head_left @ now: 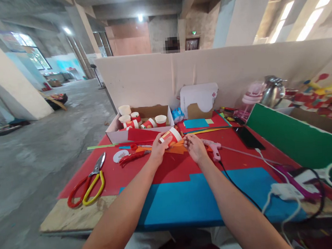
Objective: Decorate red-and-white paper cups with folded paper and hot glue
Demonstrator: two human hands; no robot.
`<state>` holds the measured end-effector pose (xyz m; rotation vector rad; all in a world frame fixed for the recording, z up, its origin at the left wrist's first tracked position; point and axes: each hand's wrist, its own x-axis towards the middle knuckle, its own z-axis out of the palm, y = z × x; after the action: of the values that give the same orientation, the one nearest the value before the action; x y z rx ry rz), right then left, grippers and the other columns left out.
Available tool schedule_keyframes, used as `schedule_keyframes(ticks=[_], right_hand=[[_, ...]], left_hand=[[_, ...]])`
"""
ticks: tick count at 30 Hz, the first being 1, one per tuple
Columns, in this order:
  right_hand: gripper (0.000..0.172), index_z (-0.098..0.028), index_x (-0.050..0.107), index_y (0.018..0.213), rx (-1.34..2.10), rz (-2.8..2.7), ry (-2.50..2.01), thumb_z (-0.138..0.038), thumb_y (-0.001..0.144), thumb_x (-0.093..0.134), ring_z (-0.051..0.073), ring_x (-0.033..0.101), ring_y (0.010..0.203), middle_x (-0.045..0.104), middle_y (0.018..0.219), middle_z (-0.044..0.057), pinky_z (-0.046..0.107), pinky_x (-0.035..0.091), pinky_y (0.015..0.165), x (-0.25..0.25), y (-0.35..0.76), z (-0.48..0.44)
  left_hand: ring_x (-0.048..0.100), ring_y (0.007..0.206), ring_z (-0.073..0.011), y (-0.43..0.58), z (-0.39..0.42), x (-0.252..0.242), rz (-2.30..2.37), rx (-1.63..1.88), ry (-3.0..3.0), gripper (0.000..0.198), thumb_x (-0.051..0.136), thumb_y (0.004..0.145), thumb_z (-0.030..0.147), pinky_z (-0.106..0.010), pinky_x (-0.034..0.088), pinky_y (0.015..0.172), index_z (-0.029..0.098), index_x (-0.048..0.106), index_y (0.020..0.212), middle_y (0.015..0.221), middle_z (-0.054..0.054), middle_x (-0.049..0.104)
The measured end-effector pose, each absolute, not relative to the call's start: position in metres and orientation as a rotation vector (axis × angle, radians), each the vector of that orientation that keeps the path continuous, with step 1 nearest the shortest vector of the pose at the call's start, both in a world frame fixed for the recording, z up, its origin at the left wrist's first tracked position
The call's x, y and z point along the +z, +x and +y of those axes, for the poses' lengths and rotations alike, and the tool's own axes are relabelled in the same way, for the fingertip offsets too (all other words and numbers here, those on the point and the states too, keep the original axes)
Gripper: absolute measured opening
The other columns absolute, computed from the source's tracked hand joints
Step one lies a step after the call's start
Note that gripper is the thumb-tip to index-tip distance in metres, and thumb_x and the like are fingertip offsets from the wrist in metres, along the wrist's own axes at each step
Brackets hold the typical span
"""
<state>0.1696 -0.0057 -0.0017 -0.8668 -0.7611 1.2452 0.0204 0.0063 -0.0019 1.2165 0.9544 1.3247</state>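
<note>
My left hand is wrapped round a red and white paper cup, tilted with its white rim up and to the right. Just right of the cup is my right hand, its fingertips pinched together; whatever they may hold is too small to make out. Below both hands lie orange paper pieces. A pink glue gun rests beside my right hand, its black cord running toward the front right. Red-handled pliers and a round white disc lie left of my left hand.
Large scissors lie at the left table edge. A cardboard box of several paper cups stands behind. Blue paper covers the front. At right are a phone, a power strip with cables, a green panel and a steel jug.
</note>
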Motion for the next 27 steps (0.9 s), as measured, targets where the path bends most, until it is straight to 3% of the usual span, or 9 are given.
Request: schedule_keyframes(ticks=[3,7,13,18,22,27], right_hand=[[0.030,-0.020,0.051,0.061,1.296,-0.755,-0.862,-0.040,0.060,0.073,0.006,0.040,0.047,0.049,0.056,-0.004,0.020,0.032,0.043,0.003,0.171,-0.008],[0.036,-0.019,0.052,0.058,1.219,-0.937,-0.928,-0.043,0.056,0.078,0.004,0.030,0.042,0.040,0.048,-0.007,0.021,0.024,0.040,0.002,0.169,-0.011],[0.029,-0.018,0.064,0.069,1.082,-1.108,-1.064,-0.046,0.063,0.069,0.007,0.040,0.048,0.053,0.058,-0.003,0.022,0.028,0.045,0.002,0.169,-0.011],[0.019,-0.020,0.066,0.076,0.878,-1.360,-1.105,-0.034,0.064,0.068,0.012,0.047,0.056,0.057,0.062,-0.002,0.024,0.036,0.054,0.002,0.167,-0.011],[0.011,-0.020,0.059,0.071,0.641,-1.531,-1.125,-0.031,0.074,0.057,0.014,0.049,0.060,0.056,0.065,0.000,0.026,0.038,0.058,0.002,0.167,-0.014],[0.019,-0.021,0.045,0.065,0.276,-1.814,-1.138,-0.025,0.083,0.042,0.015,0.046,0.063,0.050,0.066,0.001,0.026,0.035,0.062,0.004,0.171,-0.016]], left_hand=[[0.054,0.052,-0.0096,0.018,0.010,-0.001,0.885,1.284,0.948,0.043,0.060,0.074,0.054,-0.021,0.043,0.045,0.016,0.055,0.093,0.067,0.001,0.058],[0.047,0.042,-0.0078,0.014,0.015,-0.001,0.909,1.221,0.835,0.043,0.061,0.073,0.056,-0.019,0.034,0.035,0.015,0.056,0.082,0.056,0.003,0.053],[0.043,0.036,-0.0071,0.011,0.017,-0.003,0.982,1.202,0.836,0.042,0.063,0.072,0.056,-0.019,0.026,0.033,0.015,0.056,0.080,0.051,0.004,0.051],[0.042,0.030,-0.0077,0.013,0.015,0.000,1.052,1.104,0.829,0.042,0.061,0.072,0.058,-0.019,0.025,0.031,0.017,0.053,0.079,0.046,0.006,0.047],[0.043,0.031,-0.0085,0.012,0.012,0.001,1.105,1.042,0.863,0.042,0.058,0.075,0.059,-0.018,0.025,0.030,0.017,0.053,0.079,0.047,0.004,0.049],[0.051,0.038,-0.0092,0.006,0.009,0.003,1.032,0.961,1.065,0.048,0.067,0.067,0.056,-0.018,0.033,0.034,0.017,0.055,0.092,0.058,0.002,0.056]])
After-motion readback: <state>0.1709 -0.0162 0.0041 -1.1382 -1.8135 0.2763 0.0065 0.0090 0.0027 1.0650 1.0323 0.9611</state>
